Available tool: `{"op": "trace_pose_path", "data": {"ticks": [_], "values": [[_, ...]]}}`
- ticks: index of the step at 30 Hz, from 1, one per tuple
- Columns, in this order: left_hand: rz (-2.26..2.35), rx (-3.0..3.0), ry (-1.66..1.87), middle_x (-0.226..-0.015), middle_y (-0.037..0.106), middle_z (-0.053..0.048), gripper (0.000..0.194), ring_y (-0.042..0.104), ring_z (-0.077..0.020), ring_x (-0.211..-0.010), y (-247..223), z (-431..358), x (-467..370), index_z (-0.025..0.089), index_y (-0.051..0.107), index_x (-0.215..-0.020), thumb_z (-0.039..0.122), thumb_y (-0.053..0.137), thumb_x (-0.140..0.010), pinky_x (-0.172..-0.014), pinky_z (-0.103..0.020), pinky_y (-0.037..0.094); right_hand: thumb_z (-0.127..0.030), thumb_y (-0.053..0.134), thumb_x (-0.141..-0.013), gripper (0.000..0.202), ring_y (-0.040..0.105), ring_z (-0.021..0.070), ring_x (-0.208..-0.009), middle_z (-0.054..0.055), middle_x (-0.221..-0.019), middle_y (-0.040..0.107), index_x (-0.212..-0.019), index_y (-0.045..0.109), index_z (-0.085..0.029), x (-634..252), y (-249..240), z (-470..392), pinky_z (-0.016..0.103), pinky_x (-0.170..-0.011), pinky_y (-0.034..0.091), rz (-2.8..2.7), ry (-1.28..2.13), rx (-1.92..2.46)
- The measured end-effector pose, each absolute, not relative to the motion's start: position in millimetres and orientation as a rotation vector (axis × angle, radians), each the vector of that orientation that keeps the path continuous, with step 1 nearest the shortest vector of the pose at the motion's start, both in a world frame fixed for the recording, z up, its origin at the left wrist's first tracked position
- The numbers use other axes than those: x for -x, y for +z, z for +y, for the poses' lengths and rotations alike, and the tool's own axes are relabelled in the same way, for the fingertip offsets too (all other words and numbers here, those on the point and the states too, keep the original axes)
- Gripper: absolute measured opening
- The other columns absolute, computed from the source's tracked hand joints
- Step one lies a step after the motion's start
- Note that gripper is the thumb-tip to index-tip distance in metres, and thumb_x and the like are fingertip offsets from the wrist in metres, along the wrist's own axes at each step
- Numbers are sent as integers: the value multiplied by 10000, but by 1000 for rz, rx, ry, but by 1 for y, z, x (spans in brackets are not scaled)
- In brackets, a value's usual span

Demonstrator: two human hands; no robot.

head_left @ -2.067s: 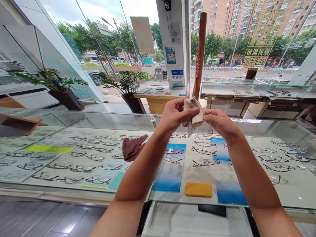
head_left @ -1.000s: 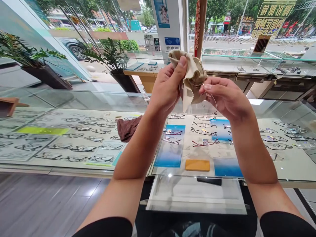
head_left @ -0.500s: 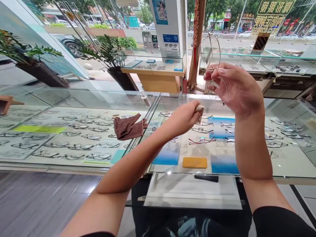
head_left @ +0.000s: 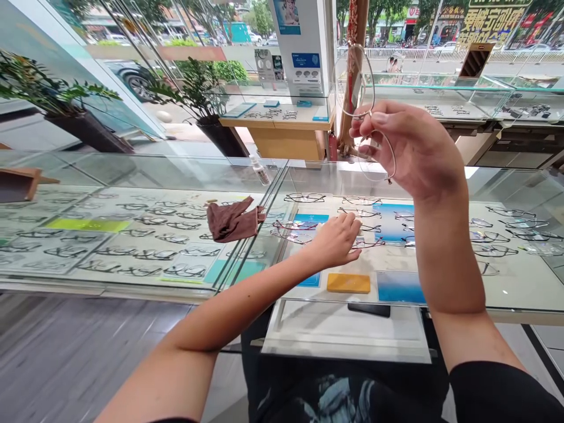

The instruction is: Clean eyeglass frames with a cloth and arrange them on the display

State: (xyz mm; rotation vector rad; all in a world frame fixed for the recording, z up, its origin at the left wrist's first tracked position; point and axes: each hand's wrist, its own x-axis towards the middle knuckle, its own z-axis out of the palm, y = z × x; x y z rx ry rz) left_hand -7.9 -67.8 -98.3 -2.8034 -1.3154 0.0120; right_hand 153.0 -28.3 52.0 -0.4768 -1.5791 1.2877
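My right hand [head_left: 414, 150] is raised above the glass counter [head_left: 145, 173] and pinches a pair of thin round wire glasses [head_left: 355, 82] at the bridge, one lens up and one down. My left hand [head_left: 337, 241] lies palm down on the counter top over the rows of displayed frames, fingers lightly curled. The beige cloth it held a moment ago is not visible; it may be under the palm.
A brown cloth [head_left: 233, 218] lies crumpled on the counter to the left of my left hand. A small spray bottle [head_left: 259, 170] stands behind it. Inside the case are several glasses, an orange pad [head_left: 349, 283] and blue cards. Potted plants [head_left: 202, 88] stand beyond.
Both hands were rubbing the glasses with the beige cloth. My left hand then dropped with the cloth to the counter top, while my right hand lifted the glasses up alone.
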Motion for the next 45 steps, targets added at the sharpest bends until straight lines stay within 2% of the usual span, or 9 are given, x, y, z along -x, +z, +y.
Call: {"op": "trace_pose_path", "data": {"ticks": [4, 7, 13, 21, 29, 36, 38, 41, 45], "values": [[-1318, 2815, 10, -1204, 643, -210, 285, 610, -356, -1127, -107, -69, 7, 119, 601, -1192, 344, 508, -1044, -937, -471, 519, -216, 691, -886, 142, 569, 167, -884, 54, -929, 664, -755, 743, -201, -154, 53, -31, 296, -778, 449, -1530, 1406, 356], [-1305, 2839, 31, -1154, 647, -202, 264, 614, -351, -1102, -110, -70, 8, 108, 627, -1159, 296, 497, -1027, -961, -474, 522, -149, 656, -932, 180, 552, 141, -858, 47, -920, 666, -772, 738, -158, -155, 53, -33, 272, -769, 430, -1508, 1435, 317], [-1267, 2869, 78, -1123, 663, -194, 243, 622, -341, -1090, -109, -71, 7, 100, 650, -1130, 215, 464, -1024, -970, -466, 530, -149, 649, -935, 186, 514, 143, -867, 39, -889, 665, -776, 744, -170, -155, 54, -34, 260, -760, 430, -1492, 1424, 328], [-1298, 2856, 20, -1125, 705, -178, 246, 645, -321, -1093, -113, -74, 5, 114, 667, -1144, 95, 482, -984, -960, -440, 539, -162, 657, -947, 192, 552, 137, -910, 39, -906, 672, -780, 751, -168, -154, 53, -33, 244, -775, 435, -1495, 1416, 340], [-1269, 2821, -77, -1058, 713, -144, 249, 650, -285, -1028, -119, -76, 4, 148, 662, -1118, 97, 427, -1052, -903, -405, 529, -151, 643, -934, 202, 557, 142, -869, 49, -953, 667, -757, 738, -165, -155, 53, -33, 263, -761, 428, -1505, 1428, 328], [-1294, 2896, -146, -1125, 705, -152, 241, 640, -295, -1042, -122, -74, 13, 142, 642, -1163, 111, 434, -1046, -944, -431, 538, -261, 720, -896, 142, 564, 161, -906, 49, -959, 686, -770, 718, -196, -155, 51, -30, 290, -805, 462, -1522, 1368, 388], [-1337, 2938, -241, -1116, 701, -154, 210, 638, -298, -1048, -121, -74, 16, 151, 631, -1146, 159, 439, -1059, -948, -444, 544, -281, 746, -877, 129, 560, 164, -908, 51, -970, 691, -782, 716, -198, -155, 50, -29, 295, -801, 462, -1525, 1356, 382], [-1428, 3025, -584, -1099, 702, -137, 145, 640, -281, -1047, -113, -77, 25, 193, 595, -1087, 232, 459, -1055, -941, -437, 552, -320, 765, -857, 143, 551, 168, -912, 50, -978, 689, -792, 709, -205, -155, 50, -28, 293, -791, 464, -1534, 1333, 392], [-1705, 3032, -1051, -996, 717, -81, 151, 654, -233, -915, -82, -89, 47, 221, 561, -1033, 331, 458, -1041, -858, -384, 549, -404, 758, -846, 209, 564, 187, -911, 38, -930, 660, -763, 660, -239, -154, 51, -28, 318, -807, 491, -1555, 1285, 465]]}}
